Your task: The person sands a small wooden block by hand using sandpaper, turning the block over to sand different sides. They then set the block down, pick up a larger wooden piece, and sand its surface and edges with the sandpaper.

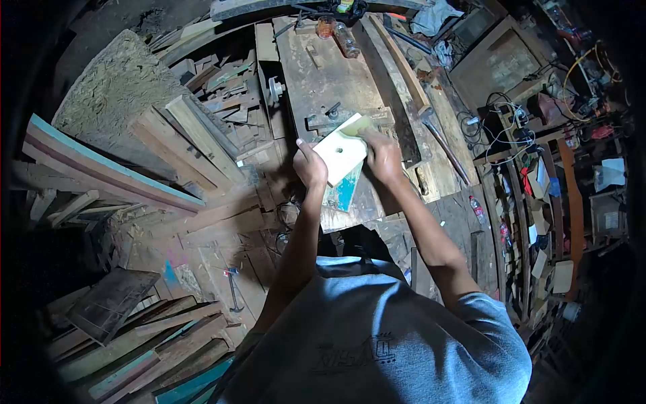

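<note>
A pale rectangular wooden board (336,155) with a dark hole near its middle is held at a slant above the workbench (323,77). My left hand (311,165) grips its left edge, thumb raised along the side. At the upper right of the board, my right hand (383,156) is closed round a yellowish-green piece (364,126) that lies against the board's face; its material is hard to make out. Under the board, a turquoise-painted piece (348,191) shows. Just beyond, a wooden block (323,120) lies across the bench.
Jars (346,42) stand at the bench's far end. A metal pipe (447,152) lies to the right. Cables (508,128) tangle farther right. Planks (195,145) lean at the left, and a hammer (233,289) lies on the floor at lower left.
</note>
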Demonstrator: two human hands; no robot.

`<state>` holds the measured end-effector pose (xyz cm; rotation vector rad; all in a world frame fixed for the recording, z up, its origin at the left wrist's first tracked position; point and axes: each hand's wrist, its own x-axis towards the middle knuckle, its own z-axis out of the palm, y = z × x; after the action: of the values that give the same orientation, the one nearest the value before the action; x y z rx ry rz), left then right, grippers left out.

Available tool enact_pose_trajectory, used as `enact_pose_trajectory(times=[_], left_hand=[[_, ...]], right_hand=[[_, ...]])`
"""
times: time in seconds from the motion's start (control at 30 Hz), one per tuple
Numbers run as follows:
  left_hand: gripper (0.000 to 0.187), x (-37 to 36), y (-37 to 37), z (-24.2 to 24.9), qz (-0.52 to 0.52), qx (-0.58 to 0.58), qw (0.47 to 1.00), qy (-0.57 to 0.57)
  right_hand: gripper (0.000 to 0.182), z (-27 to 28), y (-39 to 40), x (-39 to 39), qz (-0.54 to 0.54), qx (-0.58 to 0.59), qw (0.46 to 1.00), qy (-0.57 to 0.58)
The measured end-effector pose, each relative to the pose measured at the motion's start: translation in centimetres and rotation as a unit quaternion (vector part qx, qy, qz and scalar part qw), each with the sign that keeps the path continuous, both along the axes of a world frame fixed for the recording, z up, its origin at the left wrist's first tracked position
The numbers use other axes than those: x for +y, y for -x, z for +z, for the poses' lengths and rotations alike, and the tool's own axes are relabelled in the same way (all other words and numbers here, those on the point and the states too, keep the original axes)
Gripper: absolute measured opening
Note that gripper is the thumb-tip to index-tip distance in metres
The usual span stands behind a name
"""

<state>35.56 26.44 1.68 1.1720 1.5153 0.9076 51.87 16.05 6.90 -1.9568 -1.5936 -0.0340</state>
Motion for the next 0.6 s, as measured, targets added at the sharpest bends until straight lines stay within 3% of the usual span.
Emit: enact_pose_trajectory(times=[0.03,0.13,0.17,0.27,0.3,0.4,0.47,0.53,0.6], left_hand=[[0.082,-0.1,-0.1,-0.5,0.013,0.005,1.0,-0.013],[0.082,0.0,0.1,-0.8,0.01,0.009,1.0,-0.002],[0.082,0.0,0.1,-0.6,0.008,0.006,1.0,0.009],[0.083,0.0,0.2,0.0,-0.006,0.014,1.0,-0.006],[0.084,-0.2,0.1,0.4,0.002,0.023,1.0,0.005],[0.084,0.0,0.2,0.1,0.006,0.014,1.0,-0.005],[0.085,0.2,0.0,-1.3,0.002,0.006,1.0,-0.006],[0.085,0.1,0.2,-0.7,-0.005,0.001,1.0,-0.011],[0.085,0.0,0.4,-0.4,0.0,0.013,1.0,0.001]], right_hand=[[0.043,1.0,-0.1,0.4,-0.062,0.061,0.994,0.065],[0.045,0.6,2.6,-0.9,0.163,0.027,0.984,0.072],[0.045,0.4,2.2,-1.5,0.227,-0.002,0.974,0.011],[0.043,-0.2,-1.5,0.4,-0.032,0.041,0.995,0.082],[0.042,1.0,-1.1,0.7,-0.058,0.066,0.99,0.111],[0.041,-0.6,2.1,-1.2,0.213,-0.056,0.973,0.065],[0.039,-0.7,0.1,-0.4,0.152,-0.017,0.988,0.013],[0.04,0.0,-1.9,1.0,-0.081,0.071,0.987,0.124],[0.043,0.7,-0.8,0.4,0.033,0.016,0.997,0.064]])
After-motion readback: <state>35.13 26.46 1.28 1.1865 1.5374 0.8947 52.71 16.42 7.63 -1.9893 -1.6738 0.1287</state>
